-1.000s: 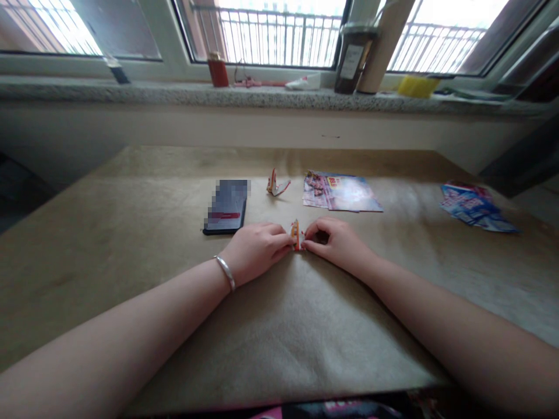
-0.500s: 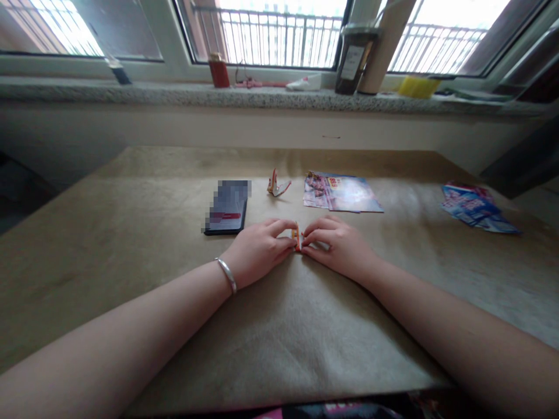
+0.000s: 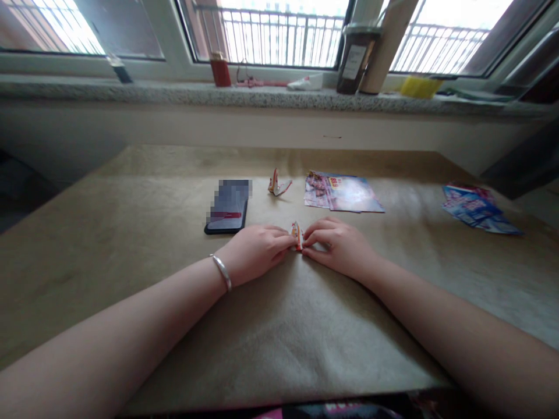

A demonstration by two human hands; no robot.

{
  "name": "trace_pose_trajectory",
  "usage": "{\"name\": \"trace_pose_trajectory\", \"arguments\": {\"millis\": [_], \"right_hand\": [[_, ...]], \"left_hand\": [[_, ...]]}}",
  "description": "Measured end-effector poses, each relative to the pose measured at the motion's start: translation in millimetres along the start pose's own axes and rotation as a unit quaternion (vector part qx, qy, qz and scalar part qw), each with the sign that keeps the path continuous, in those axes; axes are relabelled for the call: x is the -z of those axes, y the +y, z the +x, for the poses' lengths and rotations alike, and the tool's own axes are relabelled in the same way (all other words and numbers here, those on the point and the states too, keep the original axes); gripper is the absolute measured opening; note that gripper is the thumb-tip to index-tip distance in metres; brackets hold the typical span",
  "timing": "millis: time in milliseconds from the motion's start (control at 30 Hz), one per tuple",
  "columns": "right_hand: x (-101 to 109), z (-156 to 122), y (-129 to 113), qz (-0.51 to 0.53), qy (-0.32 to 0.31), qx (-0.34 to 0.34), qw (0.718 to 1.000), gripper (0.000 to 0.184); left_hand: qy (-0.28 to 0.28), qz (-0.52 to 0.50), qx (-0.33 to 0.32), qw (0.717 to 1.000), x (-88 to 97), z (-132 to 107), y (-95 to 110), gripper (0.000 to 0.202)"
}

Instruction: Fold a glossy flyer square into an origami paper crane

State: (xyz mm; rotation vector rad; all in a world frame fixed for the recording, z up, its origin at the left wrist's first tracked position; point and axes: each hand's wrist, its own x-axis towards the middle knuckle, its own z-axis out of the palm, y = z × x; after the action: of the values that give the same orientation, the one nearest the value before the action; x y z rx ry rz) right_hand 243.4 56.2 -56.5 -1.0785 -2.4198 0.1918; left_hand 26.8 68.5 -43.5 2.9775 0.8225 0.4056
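Observation:
A small folded paper piece [image 3: 297, 235], orange, red and white, stands on edge on the tan table cover [image 3: 131, 233] between my two hands. My left hand [image 3: 255, 251], with a silver bracelet at the wrist, pinches its left side with curled fingers. From the other side my right hand [image 3: 340, 245] pinches it with thumb and fingertips. Both hands rest on the cover. A second folded paper piece [image 3: 276, 185] stands farther back, untouched.
A dark phone [image 3: 227, 207] lies just beyond my left hand. Printed colour sheets [image 3: 343, 193] lie behind my right hand, more printed sheets [image 3: 476, 207] at far right. The stone windowsill [image 3: 174, 93] holds a red can [image 3: 219, 68], a dark jar [image 3: 353, 55] and a yellow object [image 3: 417, 86].
The fingers of both hands have shifted slightly on the folded paper, which now sits a little lower and more tilted. The arms stay in place.

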Motion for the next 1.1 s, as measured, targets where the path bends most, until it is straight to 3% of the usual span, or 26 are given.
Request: {"name": "trace_pose_trajectory", "arguments": {"millis": [133,233,400,700,1100], "right_hand": [[2.8,-0.5,-1.2,-0.033,-0.007,0.017,0.999,0.012],[5.0,-0.5,-1.5,-0.061,-0.014,0.041,0.997,0.013],[5.9,0.5,4.5,-0.032,-0.029,0.073,0.996,0.013],[3.4,0.5,8.9,-0.003,-0.002,0.058,0.998,0.015],[7.9,-1.5,0.6,-0.042,-0.017,0.049,0.998,0.016]], "left_hand": [[0.000,-0.007,0.010,1.000,-1.3,0.7,-0.9,0.022],[0.032,-0.049,0.006,0.998,-4.6,1.4,-4.1,0.018],[0.045,-0.092,-0.005,0.995,-7.9,0.4,-8.4,0.018],[0.026,-0.038,0.041,0.998,-5.8,1.4,-4.8,0.016],[0.039,-0.022,0.034,0.998,-5.3,1.1,-4.7,0.015]]}}
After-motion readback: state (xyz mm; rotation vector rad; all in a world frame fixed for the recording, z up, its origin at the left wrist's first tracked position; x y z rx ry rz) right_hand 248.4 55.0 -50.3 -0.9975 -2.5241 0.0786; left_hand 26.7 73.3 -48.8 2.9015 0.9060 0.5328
